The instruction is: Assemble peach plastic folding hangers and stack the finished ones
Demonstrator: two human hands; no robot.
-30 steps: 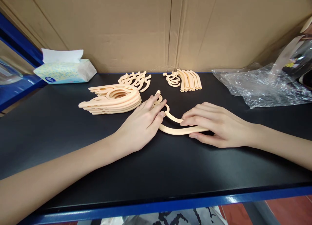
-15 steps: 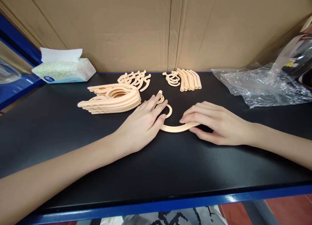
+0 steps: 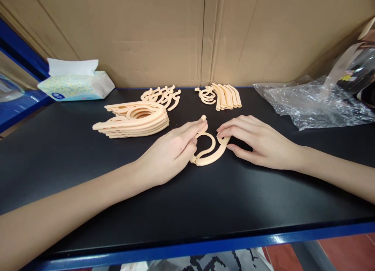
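Note:
A peach plastic folding hanger (image 3: 212, 158), with a curved arm and a round hook, lies on the black tabletop between my hands. My left hand (image 3: 172, 149) is closed on its left side, and the fingers hide part of it. My right hand (image 3: 258, 144) pinches the upper right end of the curved arm between thumb and fingers. Just beyond my left hand sits a stack of folded hangers (image 3: 137, 124) in the same plastic.
Along the back lie several branched hanger pieces (image 3: 161, 95), some loose hooks (image 3: 206, 94) and a row of hanger arms (image 3: 229, 96). A tissue pack (image 3: 77, 85) stands back left, a clear plastic bag (image 3: 310, 103) back right. Cardboard (image 3: 146, 32) walls the rear.
The curved arm has swung inward and upward, its right end moving left toward the hook. My left fingers have drawn together, and my right hand has shifted slightly with the arm's end.

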